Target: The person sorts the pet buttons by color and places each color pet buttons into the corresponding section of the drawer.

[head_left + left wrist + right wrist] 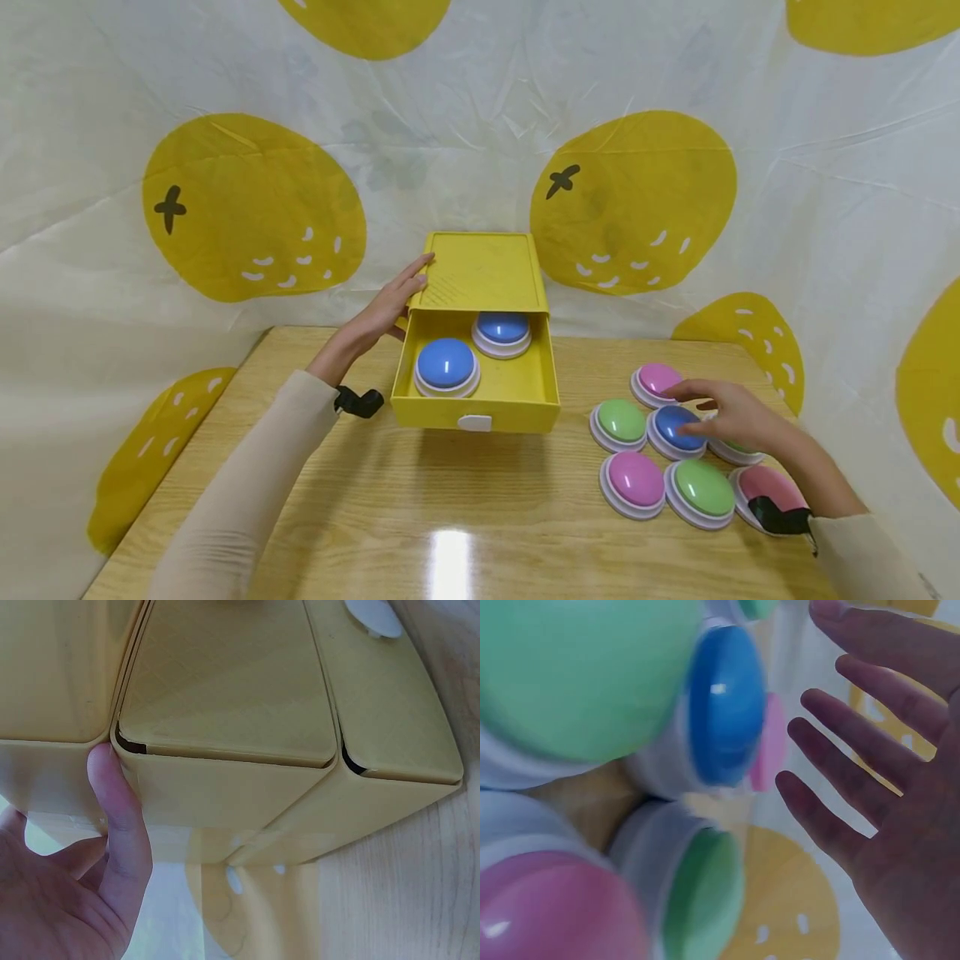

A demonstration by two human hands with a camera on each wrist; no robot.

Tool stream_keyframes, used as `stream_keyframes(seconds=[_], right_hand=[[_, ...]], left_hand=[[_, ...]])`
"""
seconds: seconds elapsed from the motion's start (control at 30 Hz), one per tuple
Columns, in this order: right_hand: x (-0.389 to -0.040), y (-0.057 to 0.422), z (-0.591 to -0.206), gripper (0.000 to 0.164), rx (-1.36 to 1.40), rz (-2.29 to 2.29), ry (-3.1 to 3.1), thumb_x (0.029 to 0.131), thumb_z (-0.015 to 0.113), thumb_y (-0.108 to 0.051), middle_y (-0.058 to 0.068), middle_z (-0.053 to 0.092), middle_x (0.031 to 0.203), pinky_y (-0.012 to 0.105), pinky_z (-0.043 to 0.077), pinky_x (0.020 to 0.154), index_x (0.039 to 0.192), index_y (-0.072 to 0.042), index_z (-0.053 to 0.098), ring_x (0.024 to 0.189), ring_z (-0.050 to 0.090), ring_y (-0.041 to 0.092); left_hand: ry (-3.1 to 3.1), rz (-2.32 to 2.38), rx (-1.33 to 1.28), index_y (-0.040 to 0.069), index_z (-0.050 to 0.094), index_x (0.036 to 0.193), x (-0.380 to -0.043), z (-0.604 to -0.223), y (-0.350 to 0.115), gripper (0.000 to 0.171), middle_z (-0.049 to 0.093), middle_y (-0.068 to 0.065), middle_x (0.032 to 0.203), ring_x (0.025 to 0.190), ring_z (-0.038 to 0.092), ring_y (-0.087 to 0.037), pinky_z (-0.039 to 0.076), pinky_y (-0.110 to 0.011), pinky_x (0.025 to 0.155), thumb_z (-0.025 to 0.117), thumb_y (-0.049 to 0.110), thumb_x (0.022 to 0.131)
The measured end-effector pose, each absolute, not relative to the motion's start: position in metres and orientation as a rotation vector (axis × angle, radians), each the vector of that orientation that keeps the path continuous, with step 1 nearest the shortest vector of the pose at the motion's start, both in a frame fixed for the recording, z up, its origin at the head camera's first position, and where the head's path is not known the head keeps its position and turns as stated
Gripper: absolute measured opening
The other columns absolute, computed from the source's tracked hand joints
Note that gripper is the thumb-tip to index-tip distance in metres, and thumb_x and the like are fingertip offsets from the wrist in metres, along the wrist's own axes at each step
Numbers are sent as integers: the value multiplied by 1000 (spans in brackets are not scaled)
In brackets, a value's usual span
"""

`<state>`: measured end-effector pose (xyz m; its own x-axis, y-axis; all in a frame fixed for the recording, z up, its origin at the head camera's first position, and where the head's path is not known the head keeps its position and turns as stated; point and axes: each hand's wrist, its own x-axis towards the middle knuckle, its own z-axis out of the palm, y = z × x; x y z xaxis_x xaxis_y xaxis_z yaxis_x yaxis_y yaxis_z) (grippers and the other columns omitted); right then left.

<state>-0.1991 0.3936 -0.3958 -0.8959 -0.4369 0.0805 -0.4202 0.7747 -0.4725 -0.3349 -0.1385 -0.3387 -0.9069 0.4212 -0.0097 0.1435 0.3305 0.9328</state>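
My left hand (378, 315) rests against the left side of a yellow drawer cabinet (483, 271), fingertips at its upper edge. In the left wrist view its thumb (116, 795) lies straight along the cabinet's front corner. The top drawer (427, 414) is pulled out, holding two blue push buttons: one at front left (446, 363), another at back right (502, 327), partly under the cabinet top. On the right, my right hand (738, 417) hovers over a blue push button (667, 419) on the table. Its fingers are spread with nothing between them in the right wrist view.
Around that blue button lie green buttons (621, 419) and pink buttons (636, 478), several in all, on white bases. One green button (738, 452) is partly hidden by my right hand. A fruit-patterned cloth (465, 108) hangs behind the wooden table (360, 517).
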Motion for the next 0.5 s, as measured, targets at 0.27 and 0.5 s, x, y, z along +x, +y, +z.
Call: stream_keyframes(seconds=[0.27,0.5], right_hand=[[-198,396,-415,52,-472,-753,2826,81,89,-19,24,67,130,64,55,93,129,-9,70,113,64,46],[-198,398,-424,54,-449,-766,2814,81,88,-17,28,62,136,65,55,93,130,-11,69,115,60,46]], left_hand=[[2340,1612,504,58,15,159,-335,-340,-140,56,31,-11,168,116,67,-45,63,-55,72,34,63,107],[2356,1598,514,59,15,159,-336,-338,-139,55,24,-4,171,111,69,-43,62,-57,73,33,62,107]])
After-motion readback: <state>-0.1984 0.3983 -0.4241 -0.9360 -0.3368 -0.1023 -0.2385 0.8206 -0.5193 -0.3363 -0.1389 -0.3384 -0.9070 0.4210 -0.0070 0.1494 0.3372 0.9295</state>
